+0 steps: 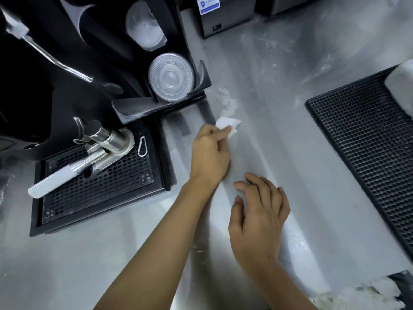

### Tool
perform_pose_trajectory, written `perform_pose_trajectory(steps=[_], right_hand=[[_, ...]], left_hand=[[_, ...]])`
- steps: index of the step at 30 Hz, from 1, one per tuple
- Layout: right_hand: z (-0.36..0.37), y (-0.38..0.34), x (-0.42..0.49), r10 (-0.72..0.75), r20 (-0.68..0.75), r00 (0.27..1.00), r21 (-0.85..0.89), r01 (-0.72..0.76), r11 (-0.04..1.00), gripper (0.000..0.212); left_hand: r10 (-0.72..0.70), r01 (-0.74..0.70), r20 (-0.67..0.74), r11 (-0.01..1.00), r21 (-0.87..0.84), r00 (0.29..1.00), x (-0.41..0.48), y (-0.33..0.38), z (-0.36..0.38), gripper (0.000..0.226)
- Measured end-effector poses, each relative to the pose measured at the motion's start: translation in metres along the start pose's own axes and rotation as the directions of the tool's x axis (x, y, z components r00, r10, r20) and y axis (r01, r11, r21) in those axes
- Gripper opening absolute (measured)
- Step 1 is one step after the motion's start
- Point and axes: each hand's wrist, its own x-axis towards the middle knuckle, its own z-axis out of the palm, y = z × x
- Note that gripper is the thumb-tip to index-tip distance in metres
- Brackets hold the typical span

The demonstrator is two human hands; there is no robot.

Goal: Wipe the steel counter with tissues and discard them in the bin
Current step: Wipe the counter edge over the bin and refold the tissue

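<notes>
Half the tissue (226,124) hides under L hand (210,153), which pinches it; rest pokes out at 1 o'clock. R hand (259,220) rests relaxed, empty, on steel counter (279,86).

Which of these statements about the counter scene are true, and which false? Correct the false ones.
1. The left hand pinches a white tissue on the steel counter. True.
2. The right hand grips the portafilter. False: it rests on the counter; the portafilter lies on the drip tray.
3. White powder lies just beyond the tissue. True.
4. The black rubber mat lies left of both hands. False: it lies to their right.
</notes>
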Motion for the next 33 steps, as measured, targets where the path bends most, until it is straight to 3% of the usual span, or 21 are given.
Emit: perform_pose_trajectory(steps=[2, 4, 6, 7, 11, 13, 17, 22, 26, 28, 33], right_hand=[[-0.008, -0.002, 0.007, -0.015, -0.013, 1.000, 0.093, 0.016, 0.996, 0.028], [-0.022, 0.003, 0.022, -0.047, -0.029, 0.998, 0.151, 0.050, 0.987, 0.028], [-0.037, 0.016, 0.048, -0.067, -0.037, 0.997, 0.158, 0.072, 0.985, 0.031], [-0.043, 0.024, 0.062, -0.075, -0.037, 0.996, 0.141, 0.080, 0.987, 0.032], [-0.062, 0.057, 0.117, -0.114, -0.034, 0.993, -0.033, 0.113, 0.993, 0.033], [-0.068, 0.074, 0.138, -0.132, -0.009, 0.991, -0.093, 0.130, 0.987, 0.032], [-0.071, 0.099, 0.156, -0.125, 0.054, 0.991, -0.095, 0.130, 0.987, 0.033], [-0.070, 0.103, 0.158, -0.152, 0.036, 0.988, -0.023, 0.153, 0.988, 0.035], [-0.070, 0.104, 0.158, -0.187, -0.002, 0.982, 0.028, 0.187, 0.982, 0.036], [-0.069, 0.103, 0.158, -0.199, -0.021, 0.980, 0.047, 0.199, 0.979, 0.035], [-0.069, 0.103, 0.158, -0.209, -0.031, 0.977, 0.047, 0.210, 0.977, 0.034]], left_hand=[[-0.125, 0.123, -0.119, 0.992, -0.029, 0.985, 0.008, -0.005, -0.010, 0.031], [-0.272, 0.286, -0.277, 0.958, 0.012, 0.922, 0.019, -0.016, -0.022, 0.031], [-0.358, 0.400, -0.316, 0.913, 0.080, 0.879, 0.024, -0.022, -0.023, 0.034], [-0.342, 0.387, -0.299, 0.916, 0.103, 0.891, 0.024, -0.020, -0.019, 0.035], [-0.105, 0.112, -0.091, 0.990, 0.084, 0.990, 0.015, 0.003, 0.007, 0.036], [-0.159, 0.170, -0.156, 0.984, 0.057, 0.975, 0.026, 0.003, 0.003, 0.034], [-0.384, 0.438, -0.343, 0.894, 0.096, 0.857, 0.051, -0.019, -0.011, 0.037], [-0.262, 0.293, -0.296, 0.954, 0.064, 0.918, 0.046, -0.003, 0.009, 0.038], [-0.329, 0.368, -0.431, 0.930, 0.009, 0.841, 0.051, -0.009, 0.004, 0.037], [-0.366, 0.420, -0.408, 0.906, 0.048, 0.836, 0.054, -0.008, 0.006, 0.039], [-0.332, 0.362, -0.272, 0.930, 0.067, 0.903, 0.061, 0.012, 0.021, 0.044]])
